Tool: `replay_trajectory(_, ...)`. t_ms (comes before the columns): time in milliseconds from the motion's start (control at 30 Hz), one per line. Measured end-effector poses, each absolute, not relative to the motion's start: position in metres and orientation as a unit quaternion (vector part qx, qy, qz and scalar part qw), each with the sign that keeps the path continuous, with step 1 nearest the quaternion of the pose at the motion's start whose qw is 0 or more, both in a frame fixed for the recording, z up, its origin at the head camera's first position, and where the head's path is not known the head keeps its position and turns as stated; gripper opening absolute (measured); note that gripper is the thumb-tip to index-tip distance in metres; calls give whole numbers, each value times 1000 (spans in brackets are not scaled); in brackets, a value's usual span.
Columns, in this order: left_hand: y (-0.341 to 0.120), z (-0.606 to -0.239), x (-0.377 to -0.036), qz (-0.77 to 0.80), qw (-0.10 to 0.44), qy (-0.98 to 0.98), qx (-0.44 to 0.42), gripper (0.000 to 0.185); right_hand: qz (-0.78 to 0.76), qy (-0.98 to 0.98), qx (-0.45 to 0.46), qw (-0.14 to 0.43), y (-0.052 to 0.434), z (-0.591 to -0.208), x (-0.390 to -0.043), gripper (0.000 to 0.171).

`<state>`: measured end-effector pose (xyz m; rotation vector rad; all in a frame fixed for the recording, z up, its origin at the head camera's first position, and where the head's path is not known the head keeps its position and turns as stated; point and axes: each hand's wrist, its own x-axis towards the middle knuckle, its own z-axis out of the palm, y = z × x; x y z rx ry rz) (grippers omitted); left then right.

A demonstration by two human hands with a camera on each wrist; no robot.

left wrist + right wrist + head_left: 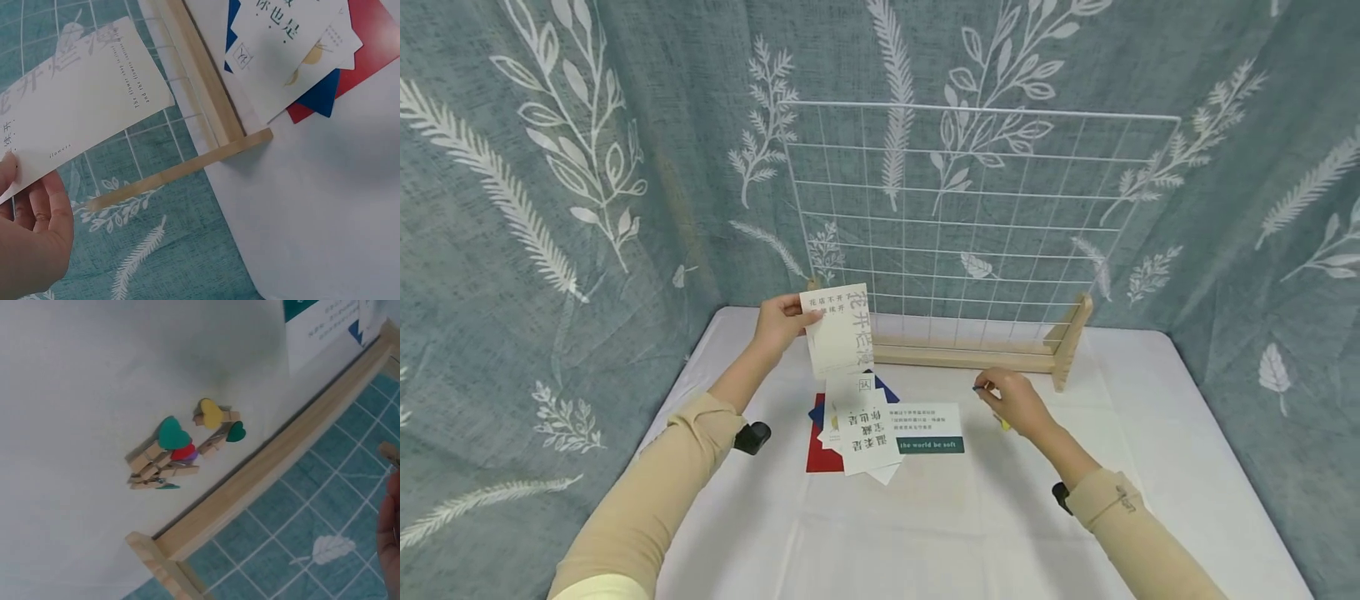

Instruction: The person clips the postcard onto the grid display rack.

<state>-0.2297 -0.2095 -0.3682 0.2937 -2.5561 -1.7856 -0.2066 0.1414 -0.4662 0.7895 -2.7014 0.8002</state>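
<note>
A cream card (pixel 837 331) w/ dark printed characters was held upright in the left hand (pixel 780 321), just left of centre in the head view, thumb on the card's face and fingers curled behind its left edge. The card was raised off the table, in front of the lower left corner of the white wire grid (pixel 977 221). In the left wrist view the same card (pixel 75 100) filled the upper left, pinched at its lower left end by the fingers (pixel 37 206), w/ grid wires and patterned cloth seen behind it.

The right hand (pixel 1015 402) was kept low over the table, right of centre, fingers curled; a small clip (pixel 982 387) w/ a blue bit was pinched at the fingertips, though detail was too small to be made out. In the right wrist view only a sliver of that hand showed at the right edge.

A pile of cards (pixel 865 429) was seen lying on the white tablecloth (pixel 925 533), approx. between the two hands; a red and a blue sheet lay underneath. A cluster of wooden pegs (pixel 181 453) w/ coloured hearts was lying near the wooden base rail (pixel 275 469) of the grid stand, not touching it.
</note>
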Motion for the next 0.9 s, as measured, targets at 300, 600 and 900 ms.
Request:
replay_trajectory(300, -207, -353, -246, -574, 15, -813, 95, 41, 296, -891, 303, 164, 143, -459, -203, 12)
replay_trajectory(600, -205, -326, -259, -595, 73, -798, 64, 40, 276, -867, 353, 218, 139, -441, -204, 16)
replay_trajectory(900, -205, -305, -264, -598, 105, -794, 28, 36, 197, -807, 479, 284, 128, -397, -215, 20)
